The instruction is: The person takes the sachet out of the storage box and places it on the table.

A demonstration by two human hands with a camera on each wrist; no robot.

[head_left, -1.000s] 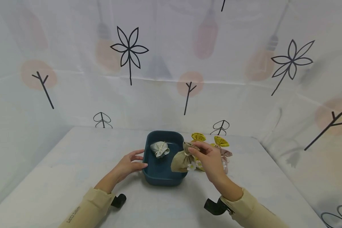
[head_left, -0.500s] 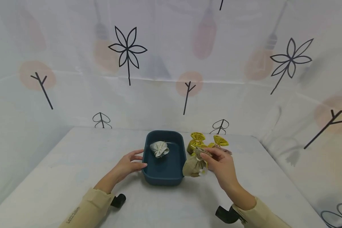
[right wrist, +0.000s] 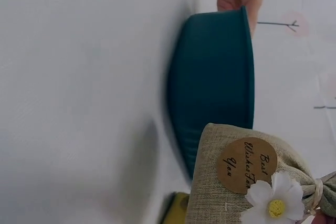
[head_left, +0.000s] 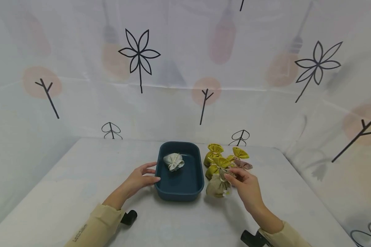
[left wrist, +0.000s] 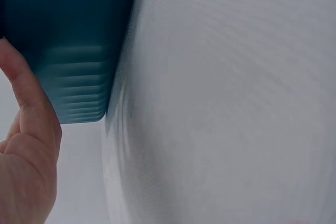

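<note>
Moved since earlier frame: beige pouch (head_left: pixel 217 185), formerly held above the teal tray (head_left: pixel 179 192), now on the table just right of it. Left hand (head_left: pixel 139 178): relaxed fingers against tray's left wall. Tray holds one white pouch (head_left: pixel 173 161). Right hand (head_left: pixel 246 183): pinching beige pouch's neck. Right of tray: yellow pouches (head_left: pixel 214 155), not yet loaded.

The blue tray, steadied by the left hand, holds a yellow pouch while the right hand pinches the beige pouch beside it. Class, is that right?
One detail is wrong: the head view shows the pouch in the blue tray is white, not yellow. The left hand and the right hand with the beige pouch are as stated.
</note>
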